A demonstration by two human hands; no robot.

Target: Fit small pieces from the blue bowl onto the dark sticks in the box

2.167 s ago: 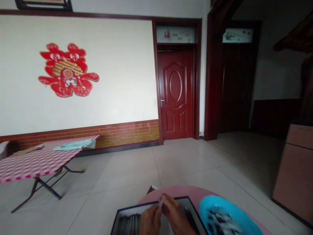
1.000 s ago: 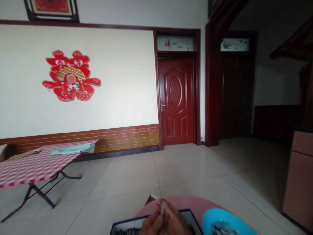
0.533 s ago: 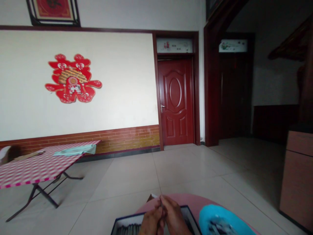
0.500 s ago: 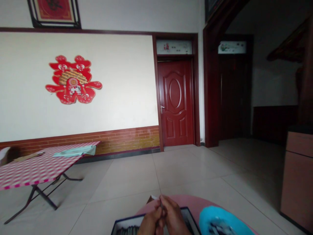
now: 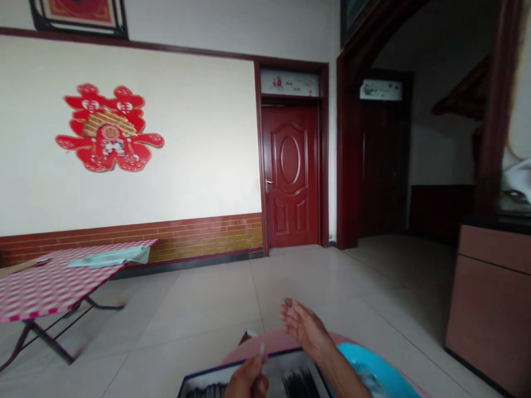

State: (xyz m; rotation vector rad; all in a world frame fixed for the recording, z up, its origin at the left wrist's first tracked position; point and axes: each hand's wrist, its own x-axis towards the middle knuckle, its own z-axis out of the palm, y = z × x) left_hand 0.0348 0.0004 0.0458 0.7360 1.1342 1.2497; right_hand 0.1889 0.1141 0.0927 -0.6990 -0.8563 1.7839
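My left hand (image 5: 246,380) is low over a shallow dark-rimmed box (image 5: 276,362), its fingers closed on a small thin piece with a pale tip (image 5: 262,349); what kind of piece it is I cannot make out. Raised above the box's right side, my right hand (image 5: 307,330) has loosely bent fingers, with nothing visible in it. Inside the box lie dark slender sticks (image 5: 299,382) on the right and a row of dark pieces (image 5: 207,391) on the left. Right of it stands a blue basin (image 5: 352,351) with pale and dark bits inside, partly hidden by my right forearm.
Box and basin rest on a round pink tabletop (image 5: 244,351). A brown carton corner (image 5: 248,335) shows behind it. To the left stands a folding table (image 5: 50,290) with a checked cover and a pale green cloth (image 5: 110,256). A cabinet (image 5: 489,304) is at the right.
My hands have come apart. The right one moved up and away with its fingers loosened; the left stays low over the box with the small piece. The view has turned slightly right.
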